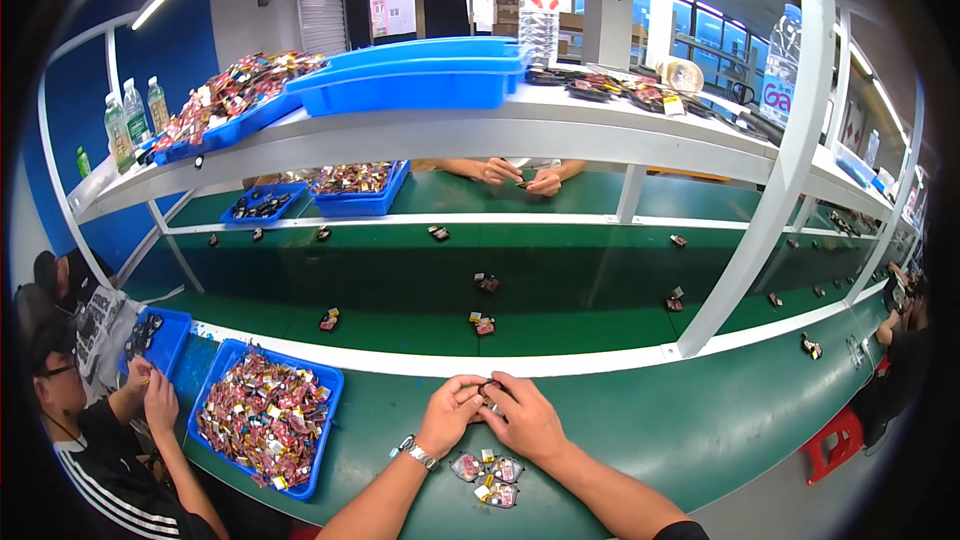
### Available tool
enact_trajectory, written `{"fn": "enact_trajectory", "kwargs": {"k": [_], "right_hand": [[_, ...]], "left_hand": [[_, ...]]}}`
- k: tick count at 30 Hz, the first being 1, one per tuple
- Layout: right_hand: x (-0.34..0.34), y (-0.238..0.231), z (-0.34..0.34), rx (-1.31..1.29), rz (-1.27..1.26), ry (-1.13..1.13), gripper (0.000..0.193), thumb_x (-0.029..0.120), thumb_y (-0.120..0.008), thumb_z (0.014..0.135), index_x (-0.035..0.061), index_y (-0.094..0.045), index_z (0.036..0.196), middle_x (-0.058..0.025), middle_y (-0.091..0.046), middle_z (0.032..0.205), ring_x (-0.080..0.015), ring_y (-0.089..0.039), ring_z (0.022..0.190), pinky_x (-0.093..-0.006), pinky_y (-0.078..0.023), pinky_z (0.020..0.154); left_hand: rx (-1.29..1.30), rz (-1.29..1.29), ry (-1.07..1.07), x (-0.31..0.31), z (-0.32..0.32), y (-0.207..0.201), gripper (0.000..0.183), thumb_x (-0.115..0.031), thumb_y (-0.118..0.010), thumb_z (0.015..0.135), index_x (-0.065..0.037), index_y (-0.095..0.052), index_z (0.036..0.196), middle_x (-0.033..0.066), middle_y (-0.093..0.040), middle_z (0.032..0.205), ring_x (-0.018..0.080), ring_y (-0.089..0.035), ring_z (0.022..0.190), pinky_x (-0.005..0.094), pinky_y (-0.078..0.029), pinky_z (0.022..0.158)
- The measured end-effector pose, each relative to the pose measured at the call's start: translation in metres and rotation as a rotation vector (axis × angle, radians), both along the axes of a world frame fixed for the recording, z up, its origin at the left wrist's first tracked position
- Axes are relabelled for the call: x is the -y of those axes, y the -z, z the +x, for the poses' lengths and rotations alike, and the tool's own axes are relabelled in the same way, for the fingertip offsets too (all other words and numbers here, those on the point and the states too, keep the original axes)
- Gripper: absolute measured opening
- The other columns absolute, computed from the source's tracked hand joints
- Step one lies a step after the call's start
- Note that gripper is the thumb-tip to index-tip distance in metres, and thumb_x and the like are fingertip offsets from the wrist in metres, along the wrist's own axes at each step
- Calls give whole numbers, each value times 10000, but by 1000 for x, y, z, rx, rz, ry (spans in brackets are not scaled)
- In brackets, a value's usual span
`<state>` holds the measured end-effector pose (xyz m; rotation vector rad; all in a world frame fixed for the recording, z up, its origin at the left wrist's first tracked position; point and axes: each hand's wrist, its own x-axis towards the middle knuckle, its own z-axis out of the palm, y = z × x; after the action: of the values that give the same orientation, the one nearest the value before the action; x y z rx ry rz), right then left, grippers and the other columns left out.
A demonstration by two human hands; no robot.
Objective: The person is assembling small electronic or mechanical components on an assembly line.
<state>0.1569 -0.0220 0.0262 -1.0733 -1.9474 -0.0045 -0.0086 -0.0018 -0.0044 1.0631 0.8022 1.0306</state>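
Both hands working right at the near edge of the green bench (640, 420), left hand (450, 414) and right hand (524, 418) meeting fingertip to fingertip over one small dark part (489, 392), fingers of both curled in narrow and pinching it between them. Hard to make out what that part really is, too tiny and mostly covered. Wearing a silver wristwatch (417, 453) on the left wrist. Sitting just below the hands, close to the body, a little cluster of small clear packets (489, 470) with red and yellow bits inside, lying flat on the bench and not touching either hand. Off to the left, a blue tray (325, 435) heaped with the same kind of red and gold pieces, near the left forearm but apart from it. Rolling along behind the bench, a dark green conveyor belt (420, 285) carrying scattered single pieces, well spaced. Overhead, a white shelf (470, 132) loaded with more blue trays and a clear water bottle (538, 10). Another person at far left, hands busy beside a smaller blue tray (172, 332), and another pair of hands working across the belt.
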Motion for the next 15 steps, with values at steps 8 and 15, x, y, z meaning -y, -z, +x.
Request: {"fn": "enact_trajectory", "kwargs": {"k": [8, 15], "right_hand": [[-116, 28, 67, -139, -174, 392, 176, 110, -699, 759, 19, -691, 909, -188, -638, 1097, -372, -620, 1000, -439, -508, 877], [-115, 15, 6, -72, -288, 423, 589, 338, -805, 732, -13, -592, 1154, -171, -635, 1031, -355, -588, 991, -426, -481, 863]], "left_hand": [[142, 73, -142, -6, 6, 0, 329, -27, -499, 973, 34, -444, 1292, 224, -560, 1289, 290, -624, 1114, 389, -553, 923], [53, 126, -195, -6, 4, 9, 199, -37, -510, 966, 42, -548, 1144, 164, -657, 1089, 188, -661, 896, 300, -570, 746]]}}
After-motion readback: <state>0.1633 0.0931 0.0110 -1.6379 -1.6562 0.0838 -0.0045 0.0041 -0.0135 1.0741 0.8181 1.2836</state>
